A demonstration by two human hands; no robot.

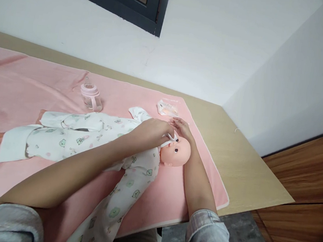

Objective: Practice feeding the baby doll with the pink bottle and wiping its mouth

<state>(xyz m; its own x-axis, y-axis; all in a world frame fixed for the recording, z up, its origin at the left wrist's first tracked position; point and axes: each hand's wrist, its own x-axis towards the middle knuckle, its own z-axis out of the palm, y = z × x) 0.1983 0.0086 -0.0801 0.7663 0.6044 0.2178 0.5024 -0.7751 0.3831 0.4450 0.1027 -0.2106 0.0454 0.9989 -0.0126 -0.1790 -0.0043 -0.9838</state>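
Head view, both hands (151,132) (181,127) at doll's collar (168,140), packet (167,108) print unreadable

We see both hands at the doll (175,151) head: left hand (151,131) pinching its white collar (167,141), right hand (182,128) just behind, bottle (90,96) well beyond.

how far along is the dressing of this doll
Mostly done, it seems: the doll lies on the pink blanket with the printed sleepsuit covering its body, arms and legs. In hand now is the neck: the left hand pinches the white collar by the chin while the right hand rests at the head. The bottle and the packet lie untouched.
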